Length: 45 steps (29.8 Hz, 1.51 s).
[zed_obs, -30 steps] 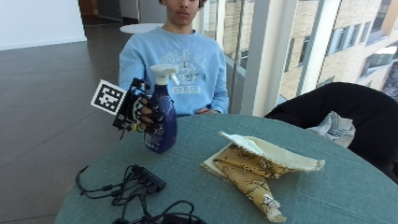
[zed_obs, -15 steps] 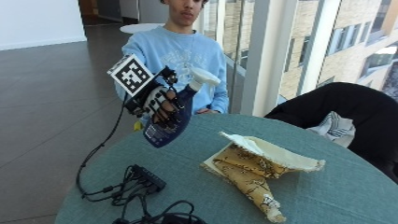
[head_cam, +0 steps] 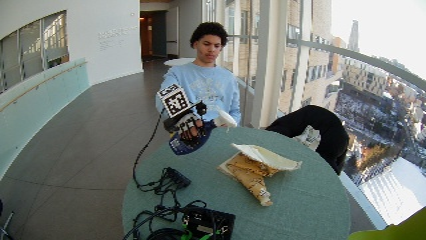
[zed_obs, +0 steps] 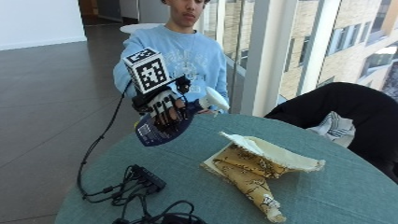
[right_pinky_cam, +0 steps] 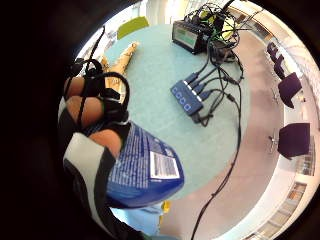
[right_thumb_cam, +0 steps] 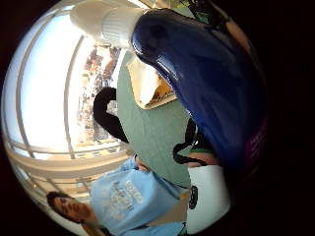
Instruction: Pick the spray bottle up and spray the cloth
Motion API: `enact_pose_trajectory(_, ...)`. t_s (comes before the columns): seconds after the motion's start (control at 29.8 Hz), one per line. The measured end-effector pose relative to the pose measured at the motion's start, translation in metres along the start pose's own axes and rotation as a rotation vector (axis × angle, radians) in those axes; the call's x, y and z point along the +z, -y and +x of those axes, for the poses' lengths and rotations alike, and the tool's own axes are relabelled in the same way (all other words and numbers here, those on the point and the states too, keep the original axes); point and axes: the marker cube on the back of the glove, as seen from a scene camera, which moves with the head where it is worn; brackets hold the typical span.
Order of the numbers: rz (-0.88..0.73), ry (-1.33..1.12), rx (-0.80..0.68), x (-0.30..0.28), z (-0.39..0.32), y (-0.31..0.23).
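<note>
A black hub (zed_obs: 148,176) with its tangle of cables is lying on the near left of the round green table (zed_obs: 336,186). The yellow patterned cloth (zed_obs: 252,170) is sitting crumpled at the middle of the table, well apart from my hand. Farther back on the left, my gloved right hand (zed_obs: 163,106) is wrapping its fingers around the blue spray bottle (zed_obs: 160,129), holding it tipped over in the air above the table's far left edge, its white nozzle (zed_obs: 214,99) pointing right toward the cloth's side.
</note>
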Motion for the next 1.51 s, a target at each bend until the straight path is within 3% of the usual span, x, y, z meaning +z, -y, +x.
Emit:
enact_pose_trajectory(0.74,-0.086,-0.095,0.007,-0.008,-0.026,0.021)
enact_pose_trajectory(1.51,-0.059,-0.079,0.023,-0.008,-0.026,0.023)
